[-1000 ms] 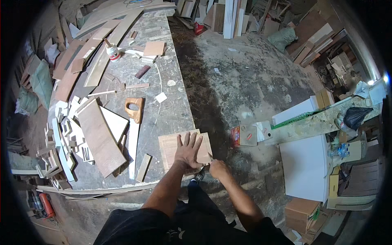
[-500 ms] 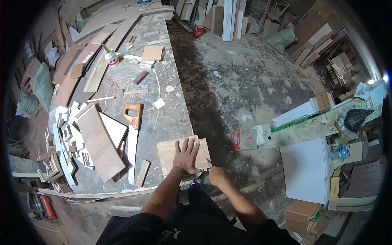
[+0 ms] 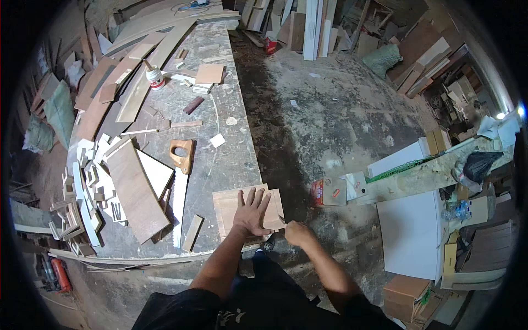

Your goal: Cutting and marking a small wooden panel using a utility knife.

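My left hand (image 3: 250,214) lies with fingers spread on a pale square wooden panel (image 3: 224,208) at the near edge of the workbench (image 3: 220,159). My right hand (image 3: 297,234) is closed round a small bladed tool (image 3: 281,219), held against the panel's right edge; most of the tool is hidden by my fingers. To the left of the panel are a short wooden strip (image 3: 192,232) and a wooden-handled handsaw (image 3: 181,158).
Plywood offcuts (image 3: 137,190) and white pieces heap on the bench's left, with a white glue pot (image 3: 156,81) farther back. To the right, a cluttered ledge (image 3: 379,190) holds a metal can (image 3: 333,192) and bottles. Boards (image 3: 311,33) lean at the back.
My right hand and its tool have shifted slightly downward along with the view; my left hand stays spread on the panel. The panel appears a little lower in the picture.
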Tool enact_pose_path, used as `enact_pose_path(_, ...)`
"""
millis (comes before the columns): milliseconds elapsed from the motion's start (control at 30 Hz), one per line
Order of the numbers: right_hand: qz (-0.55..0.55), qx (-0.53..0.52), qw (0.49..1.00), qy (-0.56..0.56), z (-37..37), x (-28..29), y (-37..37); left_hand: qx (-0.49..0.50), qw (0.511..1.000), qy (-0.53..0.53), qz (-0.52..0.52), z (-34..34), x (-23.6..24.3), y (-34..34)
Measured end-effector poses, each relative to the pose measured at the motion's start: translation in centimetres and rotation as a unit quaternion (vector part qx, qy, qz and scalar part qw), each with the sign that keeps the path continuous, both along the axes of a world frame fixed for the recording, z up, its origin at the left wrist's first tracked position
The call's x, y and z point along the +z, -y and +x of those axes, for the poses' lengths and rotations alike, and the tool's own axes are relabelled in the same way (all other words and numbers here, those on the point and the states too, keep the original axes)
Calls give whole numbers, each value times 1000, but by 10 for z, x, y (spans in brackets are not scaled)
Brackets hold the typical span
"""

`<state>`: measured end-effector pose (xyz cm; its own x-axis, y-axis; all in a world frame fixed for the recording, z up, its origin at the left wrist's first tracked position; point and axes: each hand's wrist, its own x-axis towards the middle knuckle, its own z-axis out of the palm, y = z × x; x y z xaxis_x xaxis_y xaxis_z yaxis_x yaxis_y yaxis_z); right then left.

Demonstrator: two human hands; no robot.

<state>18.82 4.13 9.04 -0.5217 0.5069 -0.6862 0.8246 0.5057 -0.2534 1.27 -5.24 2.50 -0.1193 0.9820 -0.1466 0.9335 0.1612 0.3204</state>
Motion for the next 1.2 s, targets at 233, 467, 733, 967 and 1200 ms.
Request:
enact_pose_path(233,52,-30,994,-87,8,-85,-9,-20,999,18,22,7,6,-14)
enact_pose_path(467,15,-119,993,10,1,-38,9,-4,1000,1,8,-1,4,-7)
enact_pose_path(733,-3,29,997,-65,3,-48,4,-1,1000,-12,-20,0,9,-1)
enact_pose_path(967,18,-57,997,-54,13,-76,-5,-23,1000,-4,-4,9,3,-9)
enact_pose_path(1200,38,-105,993,-38,1,-33,6,-10,1000,-4,29,10,13,-16)
